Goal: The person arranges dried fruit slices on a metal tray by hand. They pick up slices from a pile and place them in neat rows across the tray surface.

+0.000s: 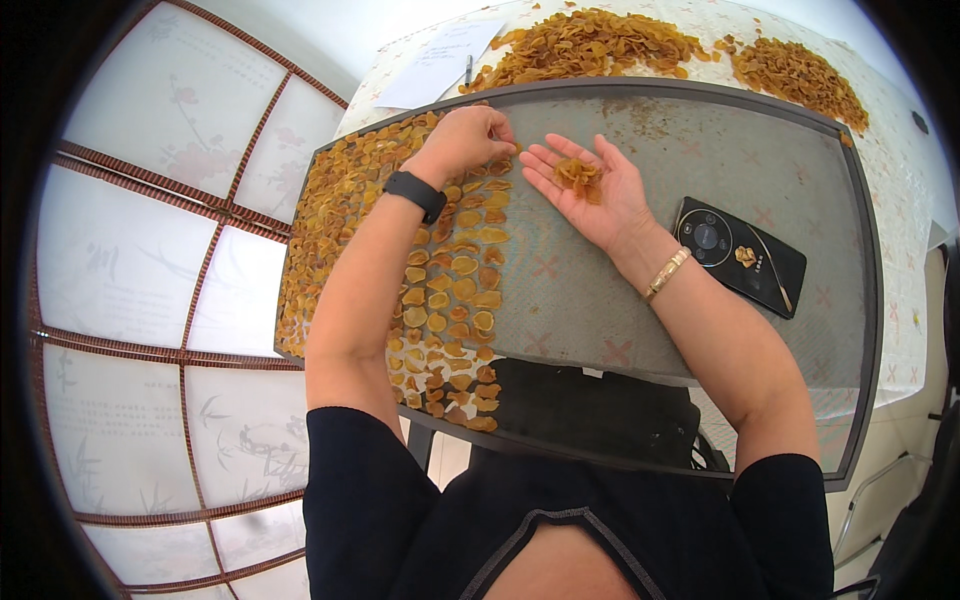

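My left hand, with a black band on its wrist, is over the far part of a framed mesh screen. Its thumb and fingers pinch together, with a small amber slice showing at the tips. My right hand is turned palm up beside it and carries a small heap of dried amber slices. Rows of similar slices cover the screen's left part, packed closely at the far left. My left forearm hides some of them.
Two piles of slices, one larger and one smaller, lie on the patterned tablecloth behind the screen. A sheet of paper with writing and a pen are at back left. A black smartphone rests on the mesh. A folding screen stands left.
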A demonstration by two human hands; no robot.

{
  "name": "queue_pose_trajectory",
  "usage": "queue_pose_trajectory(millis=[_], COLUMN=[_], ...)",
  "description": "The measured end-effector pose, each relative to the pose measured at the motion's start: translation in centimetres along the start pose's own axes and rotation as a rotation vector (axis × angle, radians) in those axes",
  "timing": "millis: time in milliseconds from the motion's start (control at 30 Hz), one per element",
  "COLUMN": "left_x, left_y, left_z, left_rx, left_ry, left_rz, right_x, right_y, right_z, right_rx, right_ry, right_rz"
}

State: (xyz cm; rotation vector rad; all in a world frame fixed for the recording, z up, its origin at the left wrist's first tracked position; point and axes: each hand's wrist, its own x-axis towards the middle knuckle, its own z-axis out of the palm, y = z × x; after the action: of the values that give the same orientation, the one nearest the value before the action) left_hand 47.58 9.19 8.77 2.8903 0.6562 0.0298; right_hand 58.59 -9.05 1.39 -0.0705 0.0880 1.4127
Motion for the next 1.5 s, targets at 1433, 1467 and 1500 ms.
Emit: queue_pose_trajectory(millis=[1433, 1467, 1500], left_x=[-1.8, -1.8, -1.8], left_y=[-1.6, -1.6, -1.6], left_z=[1.3, 1.4, 1.4], left_rx=[0.181, 0.179, 0.177], left_ry=[0.252, 0.251, 0.25], left_rz=[0.048, 0.037, 0.027], right_x=[0.0, 0.0, 0.0], right_y=[0.0, 0.0, 0.0], right_z=[0.0, 0.1, 0.1], right_rx=[-0.038, -0.038, -0.038], right_ry=[0.012, 0.017, 0.021], right_rz=[0.001, 0.0, -0.001])
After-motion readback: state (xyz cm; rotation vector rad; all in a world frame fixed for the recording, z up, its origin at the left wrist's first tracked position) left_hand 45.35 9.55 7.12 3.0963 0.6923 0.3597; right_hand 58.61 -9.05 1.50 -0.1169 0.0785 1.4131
